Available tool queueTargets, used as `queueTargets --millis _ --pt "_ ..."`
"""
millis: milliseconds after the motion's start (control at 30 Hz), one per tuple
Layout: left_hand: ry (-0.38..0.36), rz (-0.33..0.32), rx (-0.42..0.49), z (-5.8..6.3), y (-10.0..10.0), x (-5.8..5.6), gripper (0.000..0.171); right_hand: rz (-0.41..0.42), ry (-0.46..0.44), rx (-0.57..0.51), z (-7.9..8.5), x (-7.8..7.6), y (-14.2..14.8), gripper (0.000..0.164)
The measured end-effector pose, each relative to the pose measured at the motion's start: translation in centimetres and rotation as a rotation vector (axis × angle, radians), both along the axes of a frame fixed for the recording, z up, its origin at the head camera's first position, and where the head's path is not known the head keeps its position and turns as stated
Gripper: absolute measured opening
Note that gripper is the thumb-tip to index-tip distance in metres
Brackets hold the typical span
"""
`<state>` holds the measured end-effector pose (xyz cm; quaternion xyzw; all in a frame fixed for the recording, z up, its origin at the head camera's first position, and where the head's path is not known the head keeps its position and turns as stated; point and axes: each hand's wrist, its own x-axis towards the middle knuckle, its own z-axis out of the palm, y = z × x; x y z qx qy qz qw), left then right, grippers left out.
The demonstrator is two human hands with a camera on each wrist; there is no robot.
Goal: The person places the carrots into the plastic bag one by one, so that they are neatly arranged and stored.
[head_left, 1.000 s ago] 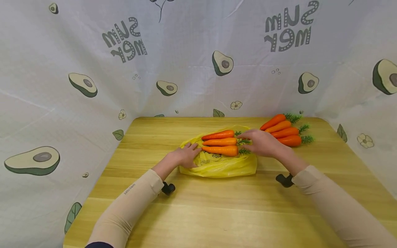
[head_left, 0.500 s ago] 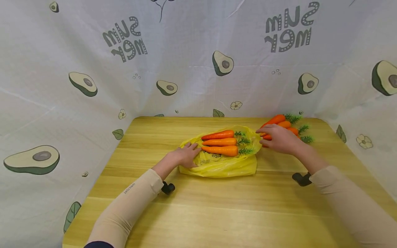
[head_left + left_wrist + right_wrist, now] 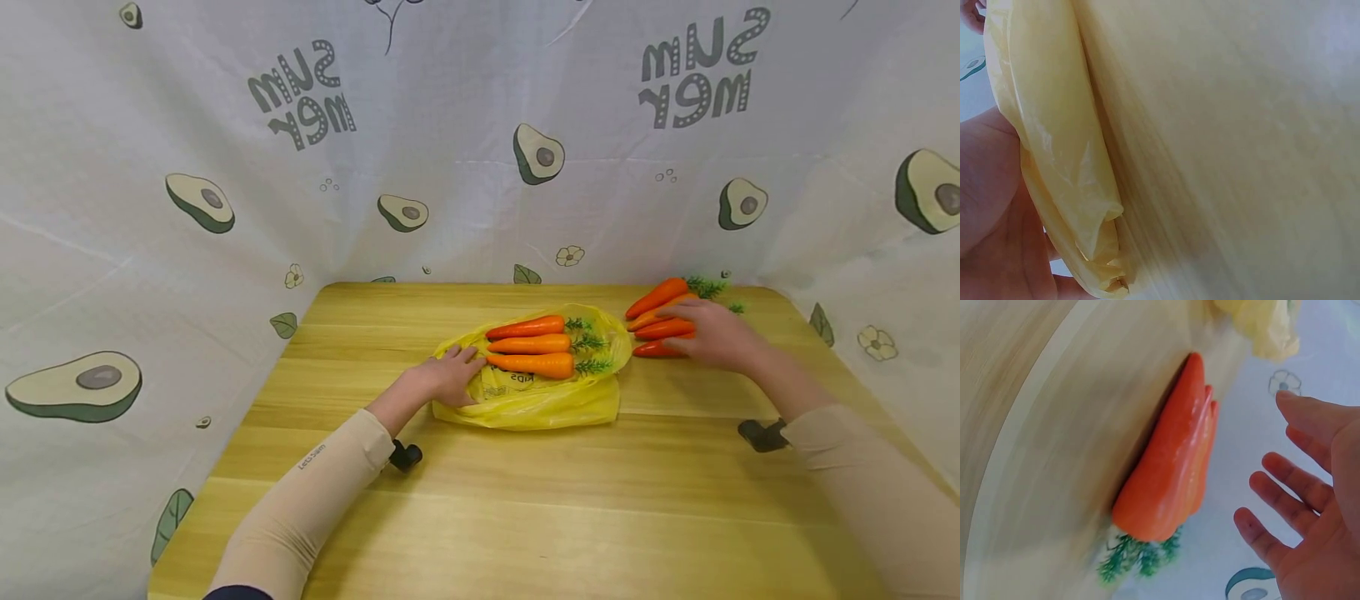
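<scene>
Three orange carrots with green tops, among them the nearest carrot (image 3: pixel 534 365), lie side by side on a flattened yellow plastic bag (image 3: pixel 540 412). My left hand (image 3: pixel 452 377) rests on the bag's left end with fingers spread; in the left wrist view the yellow bag (image 3: pixel 1060 125) lies along the palm. Over a second group of carrots (image 3: pixel 656 297) at the right, my right hand (image 3: pixel 716 333) hovers with fingers extended. The right wrist view shows that hand (image 3: pixel 1310 500) apart from the carrots (image 3: pixel 1160 462), holding nothing. It hides part of this group in the head view.
Everything lies on a wooden table (image 3: pixel 480 508). A white curtain (image 3: pixel 465 100) printed with avocados and lettering hangs behind and along both sides. Black wrist mounts sit under the left wrist (image 3: pixel 405 456) and right wrist (image 3: pixel 763 435).
My right hand has moved right, from the green tops of the carrots on the bag to above the other carrot group. My left hand has stayed on the bag.
</scene>
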<state>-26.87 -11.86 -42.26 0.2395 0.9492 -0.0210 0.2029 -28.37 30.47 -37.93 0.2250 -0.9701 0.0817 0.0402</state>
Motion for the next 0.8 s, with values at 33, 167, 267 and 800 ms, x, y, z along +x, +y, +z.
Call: queueTargets --millis 33,167,267,800 --pt "0.004 -0.003 -0.001 0.0 0.0 0.0 0.078 -0.001 -0.009 0.004 0.0 0.0 0.2 0.042" --pt "0.011 -0.008 -0.004 -0.4 -0.1 -0.2 0.079 -0.010 -0.031 0.031 -0.1 -0.2 1.1 0.048" --pt "0.014 -0.009 -0.004 -0.6 -0.1 -0.3 0.079 -0.027 -0.048 0.046 -0.4 -0.3 1.7 0.049" --pt "0.006 -0.004 0.004 -0.7 -0.2 -0.4 0.081 -0.093 -0.068 0.016 -2.2 -0.9 5.1 0.054"
